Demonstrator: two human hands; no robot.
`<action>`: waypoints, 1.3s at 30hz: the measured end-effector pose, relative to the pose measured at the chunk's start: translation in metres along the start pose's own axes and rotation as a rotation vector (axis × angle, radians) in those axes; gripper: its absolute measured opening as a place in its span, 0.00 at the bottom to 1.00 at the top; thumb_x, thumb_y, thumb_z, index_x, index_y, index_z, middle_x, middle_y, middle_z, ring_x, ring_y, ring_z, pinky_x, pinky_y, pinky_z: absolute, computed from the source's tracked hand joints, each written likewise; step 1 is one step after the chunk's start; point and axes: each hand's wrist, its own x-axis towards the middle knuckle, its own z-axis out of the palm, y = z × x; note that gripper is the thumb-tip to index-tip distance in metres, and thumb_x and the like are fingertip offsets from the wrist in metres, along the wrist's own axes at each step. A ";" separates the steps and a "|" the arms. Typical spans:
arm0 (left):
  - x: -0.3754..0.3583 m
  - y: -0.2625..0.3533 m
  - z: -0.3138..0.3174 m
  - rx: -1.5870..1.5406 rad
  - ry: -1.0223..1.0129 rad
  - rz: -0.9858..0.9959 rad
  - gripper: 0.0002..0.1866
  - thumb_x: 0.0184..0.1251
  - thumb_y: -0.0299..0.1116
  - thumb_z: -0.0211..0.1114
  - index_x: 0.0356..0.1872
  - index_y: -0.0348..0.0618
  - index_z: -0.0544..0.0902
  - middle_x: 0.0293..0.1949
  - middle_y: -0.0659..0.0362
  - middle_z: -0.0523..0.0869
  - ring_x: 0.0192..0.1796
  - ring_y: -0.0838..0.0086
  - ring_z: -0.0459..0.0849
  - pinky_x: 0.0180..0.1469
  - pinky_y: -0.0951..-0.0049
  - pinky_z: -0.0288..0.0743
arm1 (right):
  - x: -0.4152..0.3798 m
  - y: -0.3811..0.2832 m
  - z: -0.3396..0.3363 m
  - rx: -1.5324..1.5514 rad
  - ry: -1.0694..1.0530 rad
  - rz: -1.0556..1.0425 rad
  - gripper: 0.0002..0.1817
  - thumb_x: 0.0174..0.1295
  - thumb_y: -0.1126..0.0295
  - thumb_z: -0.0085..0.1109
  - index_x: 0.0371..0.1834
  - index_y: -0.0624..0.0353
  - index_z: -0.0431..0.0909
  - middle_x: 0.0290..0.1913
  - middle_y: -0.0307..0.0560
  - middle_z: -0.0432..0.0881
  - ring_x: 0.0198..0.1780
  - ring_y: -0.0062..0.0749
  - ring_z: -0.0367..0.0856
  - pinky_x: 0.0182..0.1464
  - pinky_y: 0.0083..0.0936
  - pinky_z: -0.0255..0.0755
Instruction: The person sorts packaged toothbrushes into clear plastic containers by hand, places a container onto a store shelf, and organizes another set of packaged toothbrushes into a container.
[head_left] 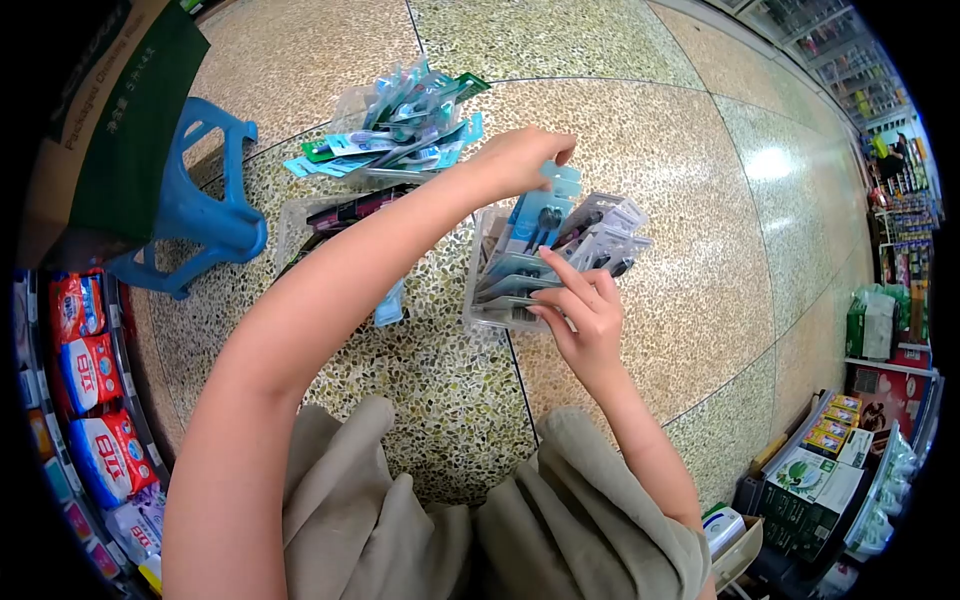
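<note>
A clear plastic bin [480, 318] on the floor in front of me holds several toothbrush packs standing in it. My left hand [525, 160] reaches across to the bin's far side, its fingers closed on the top of a blue toothbrush pack [545, 215] that stands tilted there. My right hand [588, 318] is at the near right of the bin, fingers apart, with fingertips against the edges of the grey-green packs [515, 283]. Packs with pale purple-grey backing [612, 240] lean out over the bin's right side.
A second bin heaped with toothbrush packs [405, 130] stands farther off. A third bin [292, 225] with dark packs is partly behind my left arm. A blue stool [205, 215] bears a large carton [125, 130] at left. Stocked shelves line both sides.
</note>
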 end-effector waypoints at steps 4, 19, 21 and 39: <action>0.002 -0.010 0.007 -0.010 0.005 0.041 0.12 0.49 0.27 0.75 0.34 0.42 0.81 0.34 0.54 0.85 0.37 0.58 0.83 0.39 0.59 0.74 | 0.000 0.001 0.000 -0.005 0.003 0.011 0.09 0.46 0.69 0.72 0.30 0.55 0.82 0.61 0.38 0.81 0.38 0.35 0.73 0.42 0.30 0.69; -0.017 0.027 -0.030 0.207 0.073 0.071 0.05 0.41 0.19 0.61 0.24 0.36 0.81 0.28 0.46 0.83 0.37 0.48 0.83 0.38 0.55 0.76 | 0.002 0.000 -0.001 -0.014 -0.006 0.031 0.10 0.44 0.70 0.73 0.29 0.55 0.82 0.60 0.39 0.82 0.37 0.34 0.74 0.43 0.29 0.68; -0.019 0.029 -0.032 0.223 0.075 0.094 0.05 0.42 0.20 0.61 0.24 0.36 0.81 0.28 0.46 0.83 0.37 0.48 0.83 0.38 0.55 0.76 | 0.002 -0.001 -0.002 -0.014 -0.005 0.029 0.10 0.43 0.71 0.73 0.29 0.55 0.82 0.60 0.39 0.83 0.37 0.34 0.74 0.43 0.28 0.68; -0.032 -0.001 -0.031 0.142 0.143 0.059 0.12 0.50 0.30 0.74 0.33 0.43 0.80 0.37 0.57 0.82 0.48 0.58 0.81 0.46 0.59 0.75 | 0.043 0.023 0.007 -0.045 -0.036 0.040 0.10 0.47 0.72 0.71 0.30 0.61 0.79 0.61 0.45 0.80 0.41 0.40 0.75 0.46 0.32 0.73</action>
